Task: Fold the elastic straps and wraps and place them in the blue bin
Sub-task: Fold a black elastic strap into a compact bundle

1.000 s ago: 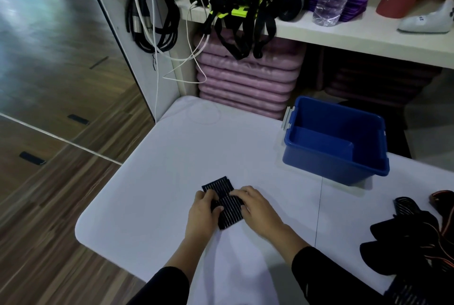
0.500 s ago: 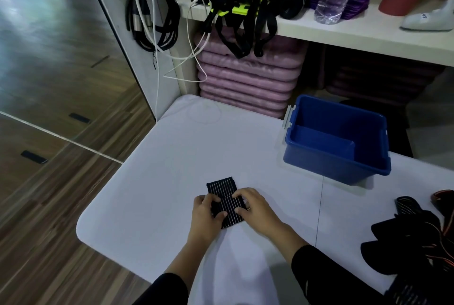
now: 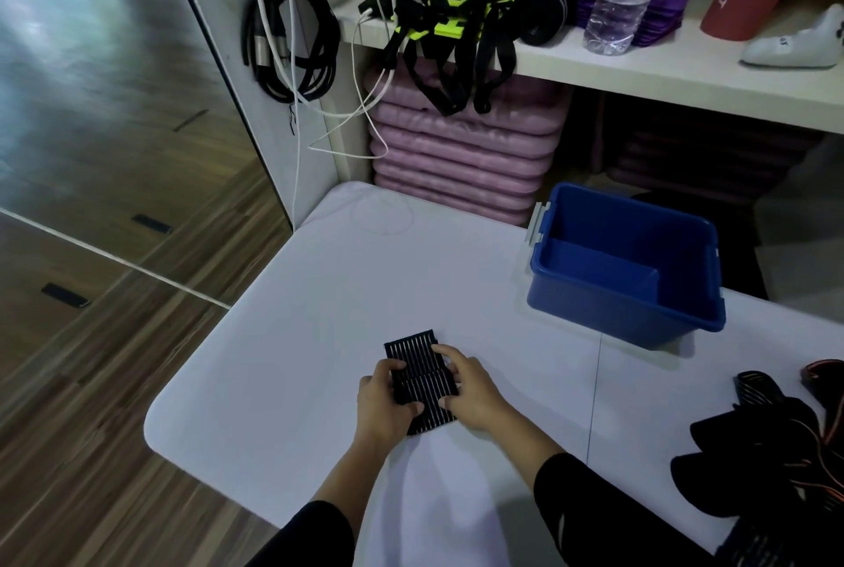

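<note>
— Well, lowest in the frame?
— Dark sleeves (image 3: pixel 310 534), then left hand (image 3: pixel 382 400) and right hand (image 3: pixel 477 393) at lower centre. Fingers curled onto opposite edges of a folded striped wrap (image 3: pixel 422 377), thumbs on top, pinching it flat against the white surface (image 3: pixel 297 361).
— And off to the lower right?
— Heaped dark straps (image 3: pixel 767 452), loose, well apart from the hands.
— Further up?
— Blue bin (image 3: pixel 607 315), right of centre, on the far part of the surface, apart from the wrap. Beyond, in the upper frame: stacked pink mats (image 3: pixel 466 155) under a white shelf (image 3: pixel 639 68).
</note>
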A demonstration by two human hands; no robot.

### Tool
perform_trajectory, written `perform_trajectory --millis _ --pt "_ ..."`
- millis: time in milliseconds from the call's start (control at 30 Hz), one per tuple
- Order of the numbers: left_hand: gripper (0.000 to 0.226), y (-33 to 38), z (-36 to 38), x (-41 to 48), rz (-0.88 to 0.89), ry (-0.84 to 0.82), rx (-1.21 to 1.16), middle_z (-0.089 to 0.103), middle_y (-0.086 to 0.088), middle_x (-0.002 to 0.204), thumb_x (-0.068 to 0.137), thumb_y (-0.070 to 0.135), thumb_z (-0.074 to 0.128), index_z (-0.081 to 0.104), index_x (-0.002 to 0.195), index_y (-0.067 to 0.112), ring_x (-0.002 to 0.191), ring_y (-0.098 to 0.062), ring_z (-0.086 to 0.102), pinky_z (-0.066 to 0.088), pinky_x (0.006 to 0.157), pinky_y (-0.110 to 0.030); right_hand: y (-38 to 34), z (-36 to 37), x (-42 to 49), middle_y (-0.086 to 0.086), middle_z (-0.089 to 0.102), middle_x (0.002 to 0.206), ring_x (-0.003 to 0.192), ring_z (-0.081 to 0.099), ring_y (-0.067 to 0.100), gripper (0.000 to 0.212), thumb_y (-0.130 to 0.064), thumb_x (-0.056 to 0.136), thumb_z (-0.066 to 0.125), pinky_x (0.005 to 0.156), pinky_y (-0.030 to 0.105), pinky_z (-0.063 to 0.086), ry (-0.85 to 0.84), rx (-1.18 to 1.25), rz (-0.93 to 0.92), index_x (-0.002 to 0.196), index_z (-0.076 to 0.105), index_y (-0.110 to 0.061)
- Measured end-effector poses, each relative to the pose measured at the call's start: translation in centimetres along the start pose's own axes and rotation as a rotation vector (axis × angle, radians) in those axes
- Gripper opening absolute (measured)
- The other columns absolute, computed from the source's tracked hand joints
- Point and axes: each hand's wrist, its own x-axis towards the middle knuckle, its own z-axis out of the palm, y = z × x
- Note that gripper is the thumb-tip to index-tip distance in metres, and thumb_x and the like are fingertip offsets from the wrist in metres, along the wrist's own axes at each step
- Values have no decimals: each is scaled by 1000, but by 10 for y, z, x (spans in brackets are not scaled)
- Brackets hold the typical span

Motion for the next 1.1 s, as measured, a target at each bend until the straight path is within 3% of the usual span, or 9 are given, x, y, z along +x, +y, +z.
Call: perform_trajectory --millis 100,200,300,400,567,700,833,967,1100 --pt "61 -1 -3 -4 22 -13 -19 48 -8 112 67 -5 72 50 118 22 85 -9 57 48 73 -17 0 1 -1 3 50 119 100 58 17 79 13 71 57 79 33 57 -3 21 -19 135 40 -30" --pt "68 0 -5 -7 46 -17 -20 50 -8 116 67 -5 72 48 124 23 82 1 53 43 75 -17 2 0 -2 -1 52 113 100 58 19 82 11 69 58 79 36 57 -16 27 -2 128 42 -43" --pt "75 2 -6 -8 55 -40 32 45 -5 122 69 -4 71 42 134 20 88 -6 54 41 80 -19 4 -3 -3 -13 56 96 97 60 17 80 13 69 60 84 37 56 -12 50 28 125 47 -42" --pt "75 3 -7 -9 86 -77 102 39 -1 125 69 -3 71 41 137 11 102 -18 55 44 87 -19 3 -4 -4 -11 56 96 99 59 18 76 9 67 65 86 37 55 -8 7 48 127 48 -35" --pt "57 7 -9 -11 106 -68 160 44 5 112 67 -2 73 57 120 11 95 -11 51 38 68 -2 2 -2 -7 -2 48 109 102 52 15 58 2 68 70 86 26 49 23 -119 11 119 51 -19" --pt "41 11 -11 -12 134 -23 150 58 0 101 65 0 74 64 102 13 89 -13 55 36 66 -5 1 -3 -8 -1 39 106 102 50 17 40 0 72 67 84 19 44 83 -170 -31 107 56 -16" --pt "44 15 -18 -11 158 12 86 61 2 99 67 1 72 62 107 18 90 -11 56 38 71 -10 -5 -9 -7 -5 39 115 107 49 12 42 -4 72 72 81 10 40 105 -86 -61 110 58 -15" --pt "53 22 -30 -4 110 37 -86 61 5 95 72 -1 71 54 116 23 92 -13 58 41 71 -9 -17 -10 0 -1 59 113 103 55 14 42 -13 75 72 89 24 46 133 -23 -67 113 58 -21" --pt "45 31 -40 9 70 105 -201 62 7 92 76 4 70 53 113 23 85 -5 60 44 59 -7 -34 -7 13 -6 60 106 100 57 9 40 -11 80 69 75 9 42 186 135 -55 116 55 -22"
